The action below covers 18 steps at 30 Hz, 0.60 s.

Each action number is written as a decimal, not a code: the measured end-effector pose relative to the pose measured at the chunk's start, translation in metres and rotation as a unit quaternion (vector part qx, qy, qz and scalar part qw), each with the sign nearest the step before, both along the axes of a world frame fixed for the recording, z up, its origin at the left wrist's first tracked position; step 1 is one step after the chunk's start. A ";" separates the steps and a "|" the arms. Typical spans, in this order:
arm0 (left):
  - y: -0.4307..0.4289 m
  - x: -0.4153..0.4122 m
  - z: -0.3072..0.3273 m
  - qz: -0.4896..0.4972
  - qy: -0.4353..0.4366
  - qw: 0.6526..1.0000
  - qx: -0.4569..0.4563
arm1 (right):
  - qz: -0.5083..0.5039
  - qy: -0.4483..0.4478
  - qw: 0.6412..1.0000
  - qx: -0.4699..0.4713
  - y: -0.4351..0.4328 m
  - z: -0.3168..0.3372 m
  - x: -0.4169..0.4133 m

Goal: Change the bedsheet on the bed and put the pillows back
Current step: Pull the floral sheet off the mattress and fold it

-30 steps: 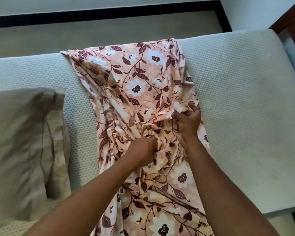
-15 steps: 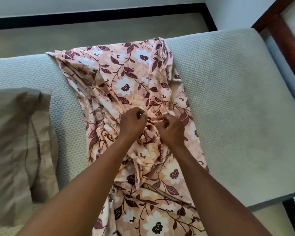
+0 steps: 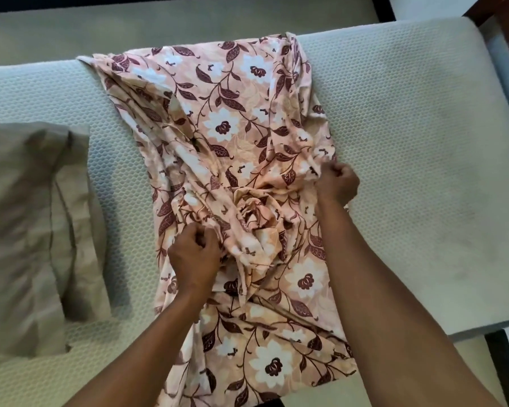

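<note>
A peach floral bedsheet [image 3: 235, 121] lies bunched in a long strip across the bare grey mattress [image 3: 409, 142], hanging over its near edge. My left hand [image 3: 193, 257] grips a fold of the sheet near the strip's left side. Farther out, my right hand [image 3: 337, 183] grips the sheet's right edge. A twisted knot of cloth sits between the two hands. A beige pillow [image 3: 21, 230] lies on the mattress to the left, apart from the sheet.
The dark wooden bed frame [image 3: 503, 45] runs along the right end of the mattress. Beyond the far edge is a pale floor [image 3: 159, 27] with a black skirting strip. Bare mattress shows on both sides of the sheet.
My hands were together at the middle of the sheet; now they have pulled apart, left hand nearer and leftward, right hand out to the right edge, spreading the cloth wider.
</note>
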<state>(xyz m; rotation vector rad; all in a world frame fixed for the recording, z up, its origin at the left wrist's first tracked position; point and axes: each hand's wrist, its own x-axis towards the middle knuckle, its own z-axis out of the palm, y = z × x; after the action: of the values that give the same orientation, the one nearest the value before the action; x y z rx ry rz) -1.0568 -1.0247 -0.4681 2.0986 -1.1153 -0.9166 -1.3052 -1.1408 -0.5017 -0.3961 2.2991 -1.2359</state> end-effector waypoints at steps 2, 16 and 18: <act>0.022 0.008 -0.008 0.006 0.040 0.998 0.055 | 0.083 0.110 0.987 -0.078 0.017 0.012 0.009; 0.048 -0.038 -0.002 0.039 0.110 0.983 0.140 | 0.533 0.212 0.800 -0.178 0.066 0.071 0.060; 0.042 -0.039 -0.007 0.104 0.190 0.958 0.185 | 0.604 0.147 0.771 -0.138 0.081 0.081 0.067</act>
<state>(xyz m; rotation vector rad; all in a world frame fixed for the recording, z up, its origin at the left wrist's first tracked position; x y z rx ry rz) -1.0962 -0.9830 -0.4753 2.1431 -0.5440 -1.4338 -1.2384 -1.0597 -0.4207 -1.8976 1.4095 -0.7736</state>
